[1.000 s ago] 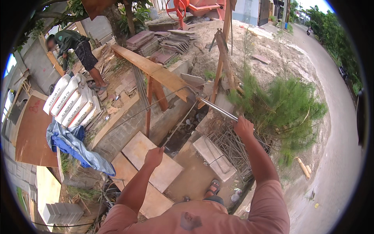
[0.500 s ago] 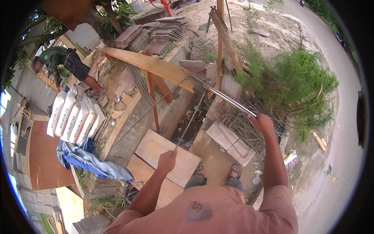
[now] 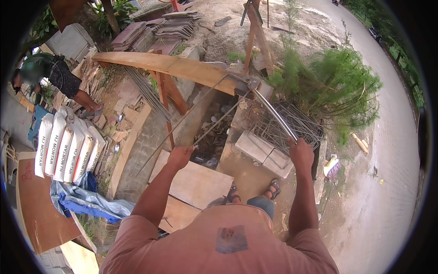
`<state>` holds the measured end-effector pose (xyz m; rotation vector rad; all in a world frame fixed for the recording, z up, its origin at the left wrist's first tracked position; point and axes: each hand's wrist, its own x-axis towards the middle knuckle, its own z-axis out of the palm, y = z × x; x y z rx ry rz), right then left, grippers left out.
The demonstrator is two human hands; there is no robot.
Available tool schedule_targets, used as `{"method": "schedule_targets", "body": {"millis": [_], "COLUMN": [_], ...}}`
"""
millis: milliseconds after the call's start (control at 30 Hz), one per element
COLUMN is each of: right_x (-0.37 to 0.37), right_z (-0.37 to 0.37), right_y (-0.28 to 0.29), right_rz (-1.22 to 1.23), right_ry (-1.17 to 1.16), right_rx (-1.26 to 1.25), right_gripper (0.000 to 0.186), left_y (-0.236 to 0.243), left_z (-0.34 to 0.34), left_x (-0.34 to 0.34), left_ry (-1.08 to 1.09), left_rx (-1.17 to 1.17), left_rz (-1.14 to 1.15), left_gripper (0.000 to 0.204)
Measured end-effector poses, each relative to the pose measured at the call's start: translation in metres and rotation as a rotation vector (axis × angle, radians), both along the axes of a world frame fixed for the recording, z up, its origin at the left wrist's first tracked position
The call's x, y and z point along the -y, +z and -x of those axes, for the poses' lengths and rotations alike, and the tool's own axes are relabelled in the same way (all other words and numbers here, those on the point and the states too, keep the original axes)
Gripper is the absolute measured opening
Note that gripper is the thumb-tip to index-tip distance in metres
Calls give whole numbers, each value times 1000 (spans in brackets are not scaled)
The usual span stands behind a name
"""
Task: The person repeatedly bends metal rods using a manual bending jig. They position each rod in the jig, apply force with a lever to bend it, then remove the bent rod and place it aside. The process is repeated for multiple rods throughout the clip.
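My left hand (image 3: 179,158) is closed around a thin steel rod (image 3: 213,127), which runs up to a metal fitting (image 3: 246,87) at the end of a long timber beam (image 3: 191,69). A bent length of rod (image 3: 159,147) slants from that fitting down to the lower left. My right hand (image 3: 299,152) grips a shiny steel pipe (image 3: 271,109), whose far end is at the same fitting. The beam rests on upright wooden posts (image 3: 163,93) over a narrow trench (image 3: 207,141) with debris in it.
A co-worker (image 3: 64,77) bends at left near stacked white sacks (image 3: 68,146) and a crumpled tarp (image 3: 91,201). Concrete slabs (image 3: 196,182) lie by my feet, with bundled bent rods (image 3: 296,128) at right beside a shrub (image 3: 337,91). A road (image 3: 383,173) runs along the right.
My view has shifted. The pipe now angles more steeply, with my right hand pulled nearer me relative to the fitting; my left hand still holds the rod. The co-worker has bent lower.
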<state>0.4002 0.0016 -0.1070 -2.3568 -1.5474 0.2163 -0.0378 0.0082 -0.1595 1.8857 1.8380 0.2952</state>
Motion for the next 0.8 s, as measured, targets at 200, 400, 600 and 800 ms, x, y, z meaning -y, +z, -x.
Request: {"method": "schedule_targets", "body": {"millis": [200, 400, 600, 800], "right_x": [-6, -18, -48, -26], "right_z": [-23, -49, -85, -62], "right_y": [3, -10, 17, -1], "right_rz": [66, 144, 201, 13], "right_ry": [40, 116, 235, 189], "right_rx": [34, 4, -101, 144], "right_gripper": [51, 53, 51, 54], "left_y": [2, 3, 8, -15], "left_z": [-25, -24, -23, 2], "left_x": [14, 19, 11, -11], "left_ry": [46, 154, 211, 97], "left_rx": [111, 418, 576, 878], "left_rz": [130, 293, 466, 895], "left_gripper": [52, 54, 50, 45]}}
